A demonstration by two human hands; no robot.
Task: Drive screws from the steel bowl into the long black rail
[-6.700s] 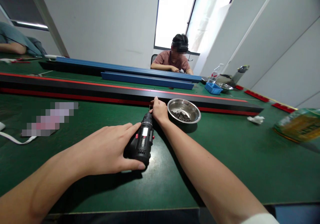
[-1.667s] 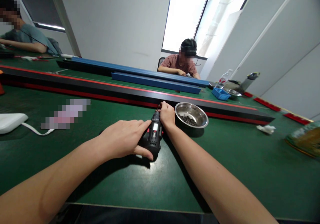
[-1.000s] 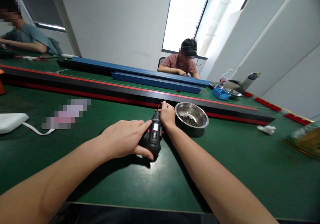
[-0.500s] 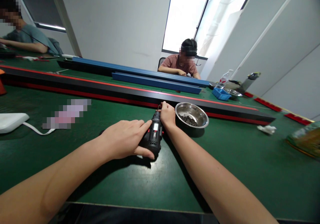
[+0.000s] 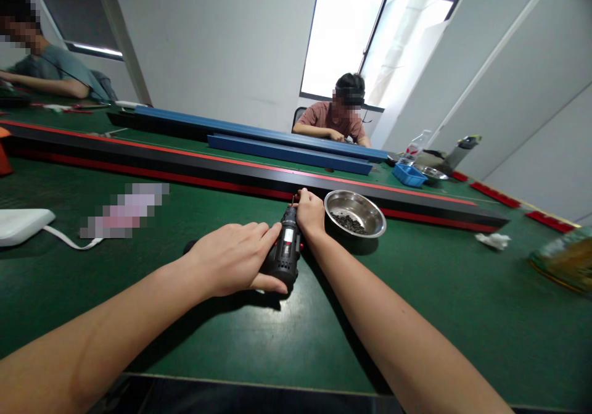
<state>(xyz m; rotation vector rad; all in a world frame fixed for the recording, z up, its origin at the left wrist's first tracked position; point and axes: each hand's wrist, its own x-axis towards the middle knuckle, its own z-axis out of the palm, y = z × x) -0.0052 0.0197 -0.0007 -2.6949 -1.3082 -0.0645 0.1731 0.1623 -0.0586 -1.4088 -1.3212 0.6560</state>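
Observation:
A black cordless drill lies on its side just above or on the green table, pointing away from me. My left hand is wrapped over it from the left, the thumb along its rear end. Past its chuck, at the thin bit, my right hand is closed with fingertips pinched together; what they hold is too small to make out. Right of that hand stands a steel bowl with many small dark screws. Behind both runs a long black bar with red edges, which the bit faces.
Blue bars lie farther back. A blue bin, a bottle and crumpled tissue are to the right. On the left sits a white device with a strap. Two people sit beyond the table.
Almost nothing differs. My left hand has shifted very slightly on the drill; my right hand stays at the bit.

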